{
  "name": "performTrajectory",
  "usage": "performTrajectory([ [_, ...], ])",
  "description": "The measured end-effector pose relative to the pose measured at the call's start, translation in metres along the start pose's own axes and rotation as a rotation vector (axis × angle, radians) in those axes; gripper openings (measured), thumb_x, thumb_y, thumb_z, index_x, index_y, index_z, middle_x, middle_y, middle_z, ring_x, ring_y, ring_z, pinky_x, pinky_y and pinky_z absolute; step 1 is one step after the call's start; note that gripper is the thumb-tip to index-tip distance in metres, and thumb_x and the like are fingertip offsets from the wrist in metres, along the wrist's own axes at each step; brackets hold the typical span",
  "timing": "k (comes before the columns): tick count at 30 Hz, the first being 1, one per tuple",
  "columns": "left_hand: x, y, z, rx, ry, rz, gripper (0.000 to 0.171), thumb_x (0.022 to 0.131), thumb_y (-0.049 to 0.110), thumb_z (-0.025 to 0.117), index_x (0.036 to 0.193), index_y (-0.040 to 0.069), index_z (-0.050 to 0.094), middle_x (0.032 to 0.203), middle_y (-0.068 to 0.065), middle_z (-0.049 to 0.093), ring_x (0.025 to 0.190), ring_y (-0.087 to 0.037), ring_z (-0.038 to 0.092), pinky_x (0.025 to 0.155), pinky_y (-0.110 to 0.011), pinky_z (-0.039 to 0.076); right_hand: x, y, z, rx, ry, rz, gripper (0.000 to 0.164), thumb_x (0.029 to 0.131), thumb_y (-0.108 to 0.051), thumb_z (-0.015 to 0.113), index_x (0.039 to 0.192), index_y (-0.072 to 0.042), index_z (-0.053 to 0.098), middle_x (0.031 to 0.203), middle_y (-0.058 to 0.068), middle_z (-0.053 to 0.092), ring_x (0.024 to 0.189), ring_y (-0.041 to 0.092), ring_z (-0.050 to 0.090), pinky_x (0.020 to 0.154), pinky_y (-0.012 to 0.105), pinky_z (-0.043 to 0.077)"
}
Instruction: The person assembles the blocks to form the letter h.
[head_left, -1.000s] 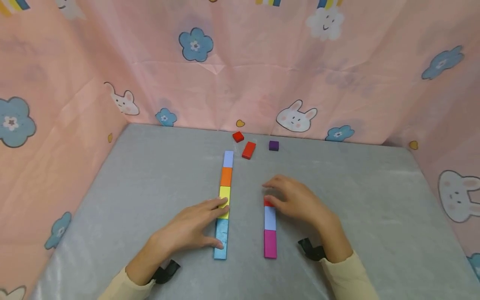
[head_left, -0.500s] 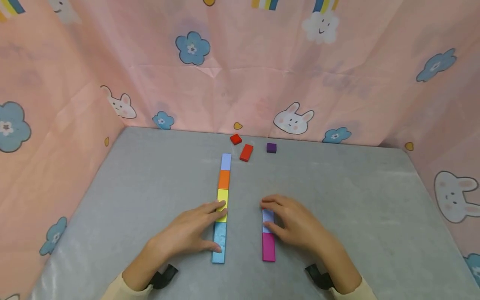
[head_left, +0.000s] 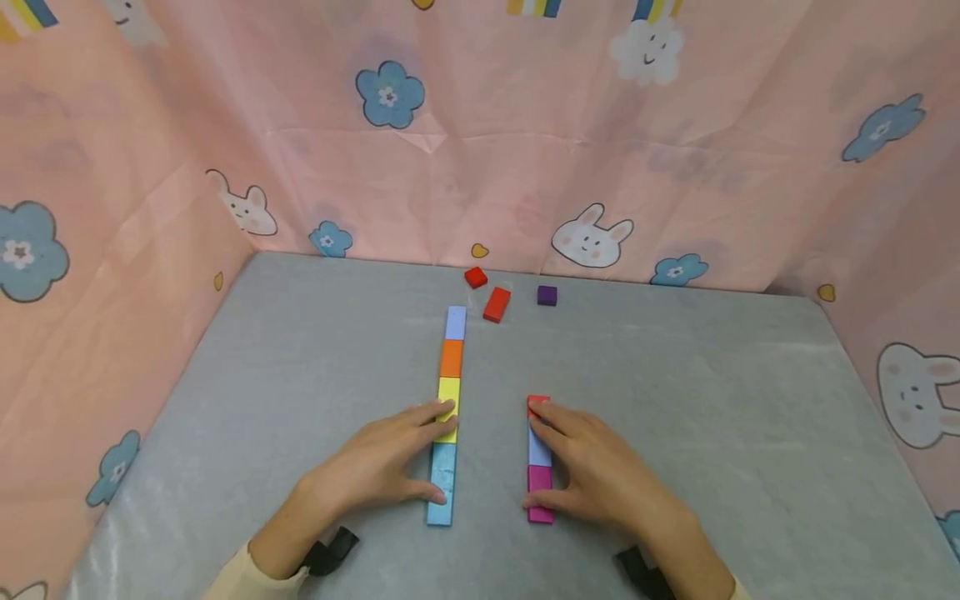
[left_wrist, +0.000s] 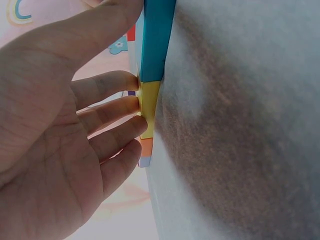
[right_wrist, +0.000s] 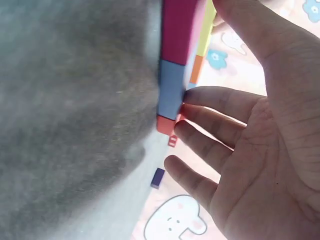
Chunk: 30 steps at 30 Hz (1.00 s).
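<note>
On the left of the grey table lies a straight row of blocks: a blue block (head_left: 442, 483), a yellow block (head_left: 448, 388), an orange block (head_left: 452, 358) and a lavender block (head_left: 456, 322). My left hand (head_left: 375, 467) rests on that row, fingertips on the yellow block and thumb on the blue one. To the right is a shorter row of a magenta block (head_left: 540, 479), a second lavender block (head_left: 538, 452) and a red block (head_left: 536, 401). My right hand (head_left: 600, 471) touches this row, its thumb on the magenta block and fingers spread around the red and lavender ones.
Loose pieces lie near the far edge: a small red block (head_left: 476, 277), a longer red block (head_left: 497, 305) and a purple block (head_left: 547, 296). A pink patterned cloth (head_left: 480, 183) borders the table (head_left: 315, 333) at the back and sides.
My right hand has slid toward me along the short row; its thumb has come down onto the magenta block, and the red block shows again. My left hand has stayed put.
</note>
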<state>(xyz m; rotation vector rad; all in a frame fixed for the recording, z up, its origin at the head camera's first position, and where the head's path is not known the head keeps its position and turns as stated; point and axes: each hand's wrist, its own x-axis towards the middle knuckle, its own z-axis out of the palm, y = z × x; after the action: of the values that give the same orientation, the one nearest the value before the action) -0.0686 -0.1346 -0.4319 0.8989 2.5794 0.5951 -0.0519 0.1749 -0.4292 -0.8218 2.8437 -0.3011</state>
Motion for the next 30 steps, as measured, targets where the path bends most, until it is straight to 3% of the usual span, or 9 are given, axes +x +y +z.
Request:
performTrajectory([
  [11,0.0021,0.0021,-0.0006,0.009,0.001,0.002,0.092,0.080,0.044,0.092,0.156,0.010,0.053,0.169,-0.010,0.043,0.155,-0.032,0.045,0.119,-0.053,0.049,-0.0002,-0.0009,-0.0004,-0.004,-0.040,0.031,0.104,0.073,-0.065,0.089,0.152,-0.005,0.057,0.161,0.012,0.053,0.142,0.034,0.057,0.117,0.054,0.051],
  [18,0.0012,0.0011,0.0024,-0.002,-0.009,-0.028,0.094,0.080,0.047,0.091,0.157,0.012,0.052,0.170,-0.008,0.041,0.157,-0.031,0.043,0.120,-0.053,0.047,0.0005,-0.0043,-0.0023,0.059,-0.102,0.082,0.104,0.075,-0.066,0.088,0.157,-0.010,0.052,0.165,0.009,0.048,0.148,0.032,0.053,0.120,0.056,0.047],
  [24,0.0020,0.0002,0.0023,0.003,-0.011,-0.020,0.095,0.080,0.047,0.091,0.157,0.011,0.051,0.170,-0.009,0.041,0.157,-0.030,0.043,0.121,-0.052,0.047,-0.0013,-0.0037,-0.0034,0.114,-0.132,0.105,0.115,0.067,-0.069,0.091,0.159,-0.013,0.050,0.169,0.006,0.045,0.150,0.032,0.050,0.121,0.058,0.046],
  [30,0.0003,-0.0011,0.0008,0.008,-0.002,-0.006,0.094,0.080,0.048,0.091,0.157,0.010,0.052,0.170,-0.008,0.042,0.157,-0.030,0.043,0.120,-0.052,0.048,0.0013,-0.0048,-0.0039,0.082,-0.142,0.104,0.119,0.061,-0.066,0.096,0.158,-0.012,0.051,0.168,0.007,0.045,0.149,0.033,0.051,0.120,0.058,0.046],
])
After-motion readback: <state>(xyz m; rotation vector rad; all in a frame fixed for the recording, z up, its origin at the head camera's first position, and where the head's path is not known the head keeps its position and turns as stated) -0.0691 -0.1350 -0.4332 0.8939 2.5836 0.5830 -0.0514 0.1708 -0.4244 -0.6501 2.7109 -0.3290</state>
